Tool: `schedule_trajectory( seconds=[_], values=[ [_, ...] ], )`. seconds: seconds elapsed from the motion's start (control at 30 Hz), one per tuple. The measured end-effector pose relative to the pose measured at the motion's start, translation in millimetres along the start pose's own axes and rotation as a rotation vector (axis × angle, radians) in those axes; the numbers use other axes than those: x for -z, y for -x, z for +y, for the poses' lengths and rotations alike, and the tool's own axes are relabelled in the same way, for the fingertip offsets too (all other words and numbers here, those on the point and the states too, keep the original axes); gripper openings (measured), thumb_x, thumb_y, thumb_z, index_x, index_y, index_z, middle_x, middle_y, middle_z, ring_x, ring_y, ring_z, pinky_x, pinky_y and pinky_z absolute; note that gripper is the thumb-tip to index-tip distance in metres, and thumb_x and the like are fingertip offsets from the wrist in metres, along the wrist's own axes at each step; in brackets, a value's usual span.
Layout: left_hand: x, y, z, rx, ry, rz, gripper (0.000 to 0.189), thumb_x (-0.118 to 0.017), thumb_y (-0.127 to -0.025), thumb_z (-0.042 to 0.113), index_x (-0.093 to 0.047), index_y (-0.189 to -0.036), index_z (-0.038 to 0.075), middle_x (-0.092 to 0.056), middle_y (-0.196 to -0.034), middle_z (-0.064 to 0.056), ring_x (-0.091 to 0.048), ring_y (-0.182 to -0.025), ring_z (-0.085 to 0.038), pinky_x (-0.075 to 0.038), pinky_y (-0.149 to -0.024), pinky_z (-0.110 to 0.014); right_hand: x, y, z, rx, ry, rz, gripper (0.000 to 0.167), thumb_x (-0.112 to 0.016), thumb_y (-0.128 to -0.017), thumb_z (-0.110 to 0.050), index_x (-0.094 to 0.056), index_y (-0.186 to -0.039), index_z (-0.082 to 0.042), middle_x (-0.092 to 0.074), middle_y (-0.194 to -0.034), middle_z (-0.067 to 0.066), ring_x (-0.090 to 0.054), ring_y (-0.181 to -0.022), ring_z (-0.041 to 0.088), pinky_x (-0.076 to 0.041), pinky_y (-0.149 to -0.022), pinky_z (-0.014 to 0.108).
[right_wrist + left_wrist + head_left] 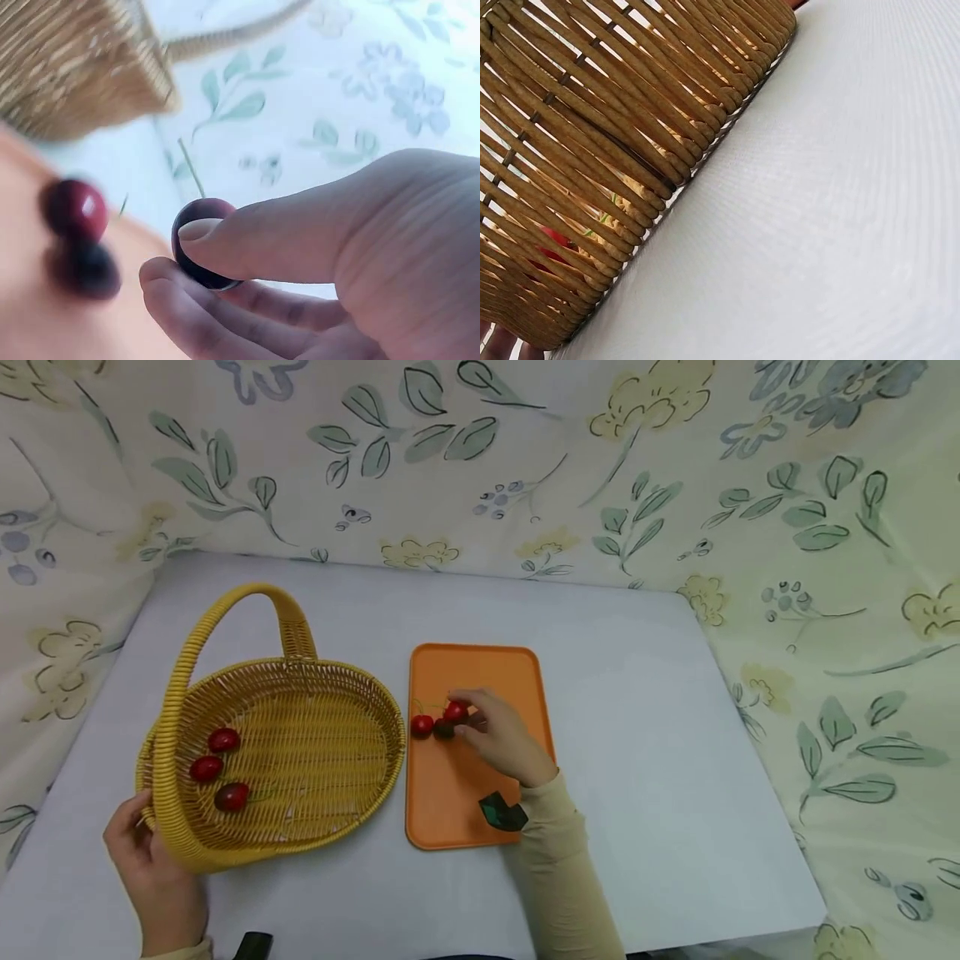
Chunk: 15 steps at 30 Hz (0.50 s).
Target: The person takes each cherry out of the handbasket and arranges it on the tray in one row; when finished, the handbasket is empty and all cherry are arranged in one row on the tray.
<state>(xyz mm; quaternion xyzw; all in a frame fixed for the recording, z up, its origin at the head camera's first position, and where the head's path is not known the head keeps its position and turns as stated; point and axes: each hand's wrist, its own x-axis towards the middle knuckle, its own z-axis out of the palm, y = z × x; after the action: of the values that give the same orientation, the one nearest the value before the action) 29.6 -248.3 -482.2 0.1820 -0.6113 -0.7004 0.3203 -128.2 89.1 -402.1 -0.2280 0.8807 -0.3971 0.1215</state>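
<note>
Over the orange tray (480, 822), my right hand (501, 737) pinches a dark red cherry (206, 244) between thumb and fingers; its green stem points up. Two more cherries, one red (422, 727) and one darker (444, 729), lie beside it on the tray near its left edge. My left hand (153, 868) grips the near left side of the yellow wicker basket (330, 760) by the handle's base. Inside the basket are three cherries (206, 768), on the left. In the left wrist view, the basket wall hides most of that hand; only some fingers (502, 345) show.
The basket's tall arched handle (191, 668) rises at its left. A white tabletop (645, 735) extends to the right of the tray. Floral cloth (555, 460) hangs behind and beside the table. A dark green-black patch (502, 812) appears by the right wrist.
</note>
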Motion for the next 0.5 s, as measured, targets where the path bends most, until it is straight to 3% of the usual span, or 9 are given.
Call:
schedule_trajectory(
  seconds=[0.3, 0.5],
  values=[
    [0.6, -0.1, 2.0, 0.029, -0.003, 0.035, 0.039, -0.045, -0.098, 0.003, -0.037, -0.136, 0.007, -0.038, -0.133, -0.011, -0.047, -0.111, -0.018, -0.048, -0.076, -0.012, -9, 9.2, 28, -0.155, 0.008, 0.053, 0.040, -0.064, -0.092, -0.019, -0.051, -0.128, -0.005, -0.061, -0.117, 0.010, -0.064, -0.094, 0.024, -0.054, -0.077, 0.035],
    [-0.5, -0.1, 1.8, 0.040, 0.026, 0.025, 0.039, -0.044, -0.098, 0.002, -0.037, -0.136, 0.007, -0.035, -0.135, -0.010, -0.045, -0.111, -0.018, -0.048, -0.075, -0.012, -17, 6.1, 40, -0.194, 0.124, 0.092, 0.035, -0.067, -0.090, -0.027, -0.056, -0.116, -0.006, -0.063, -0.103, 0.007, -0.060, -0.086, 0.019, -0.051, -0.074, 0.031]
  ],
)
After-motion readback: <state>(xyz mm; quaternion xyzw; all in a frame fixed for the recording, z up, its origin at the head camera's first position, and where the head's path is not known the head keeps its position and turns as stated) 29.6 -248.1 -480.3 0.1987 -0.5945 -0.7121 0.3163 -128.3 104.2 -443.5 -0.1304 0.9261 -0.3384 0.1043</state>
